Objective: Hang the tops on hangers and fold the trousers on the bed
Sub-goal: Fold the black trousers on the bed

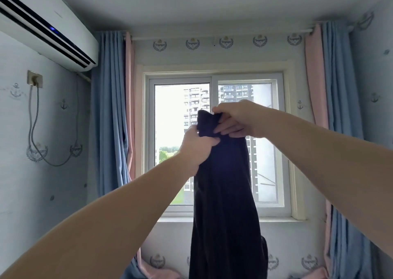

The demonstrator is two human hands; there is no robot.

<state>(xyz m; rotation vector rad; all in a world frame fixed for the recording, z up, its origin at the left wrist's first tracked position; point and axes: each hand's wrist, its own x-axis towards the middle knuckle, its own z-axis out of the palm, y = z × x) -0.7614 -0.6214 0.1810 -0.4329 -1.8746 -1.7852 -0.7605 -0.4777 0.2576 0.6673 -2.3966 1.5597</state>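
Had the left hand (196, 145) fisted round the bunched top of a long dark limp cloth garment (225, 204) and the right hand (236, 119) pinching its upper edge, dangling soft and light before the white-framed window (270, 142), probably best gripped along that top edge.

Bright window (214, 142) — blue-pink curtains (112, 108), air conditioner (42, 23) left.

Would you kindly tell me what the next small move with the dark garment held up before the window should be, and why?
Probably draw the hands apart along the top edge to spread the dark garment. The left hand and right hand grip it close together, so it hangs bunched in a narrow column, its shape hard to read.
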